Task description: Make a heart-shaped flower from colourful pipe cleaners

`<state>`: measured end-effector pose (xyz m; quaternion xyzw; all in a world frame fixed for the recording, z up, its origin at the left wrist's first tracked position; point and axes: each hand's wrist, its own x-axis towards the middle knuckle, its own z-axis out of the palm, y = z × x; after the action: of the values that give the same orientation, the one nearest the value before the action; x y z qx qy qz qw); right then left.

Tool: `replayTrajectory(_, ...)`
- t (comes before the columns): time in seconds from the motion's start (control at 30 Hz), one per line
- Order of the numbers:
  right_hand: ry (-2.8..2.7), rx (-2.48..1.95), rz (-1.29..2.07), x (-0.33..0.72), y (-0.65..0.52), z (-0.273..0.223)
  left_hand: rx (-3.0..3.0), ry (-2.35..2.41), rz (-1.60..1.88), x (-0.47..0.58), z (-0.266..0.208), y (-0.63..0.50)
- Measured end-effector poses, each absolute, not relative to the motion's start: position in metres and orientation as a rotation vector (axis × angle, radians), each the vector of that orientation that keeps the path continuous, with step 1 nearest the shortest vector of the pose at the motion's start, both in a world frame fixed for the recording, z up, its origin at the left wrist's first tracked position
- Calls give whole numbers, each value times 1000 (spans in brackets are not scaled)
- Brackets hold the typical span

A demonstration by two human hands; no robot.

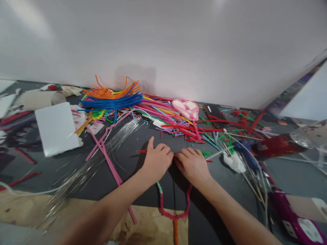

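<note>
My left hand [157, 160] and my right hand [192, 166] meet at the middle of the dark table, fingers curled and fingertips nearly touching. The left little finger sticks up. Below them shows a curved pipe-cleaner frame [167, 214], crimson with a mint-green stretch on its left arm. Both arms of the frame run up under my hands, and the part between the fingertips is hidden. An orange wrapped stem [175, 231] extends down from its base. A short red pipe cleaner [141, 151] lies just left of my left hand.
Blue pipe cleaners [112, 102], pink strips [109, 163] and thin metal wires [84, 173] lie left. A pink heart [186, 109] rests before the white wall [163, 44]. Rightward are white fluff [234, 163], a red can [281, 144] and a purple object [293, 214].
</note>
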<state>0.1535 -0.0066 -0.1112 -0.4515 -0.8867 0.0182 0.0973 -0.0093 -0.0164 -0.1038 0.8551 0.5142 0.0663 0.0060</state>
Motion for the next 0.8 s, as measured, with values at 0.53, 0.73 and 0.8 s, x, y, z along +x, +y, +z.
replayTrajectory(0.53,-2497,-1245,24,164,-5,-116,2668,1701,288,-14,-102,-16)
replayTrajectory(0.73,-2524,-1277,-2,163,-4,-113,2682,1723,307,-13,-99,-17)
replayTrajectory(0.8,-2528,-1289,0,162,-4,-114,2677,1735,297,-13,-99,-17)
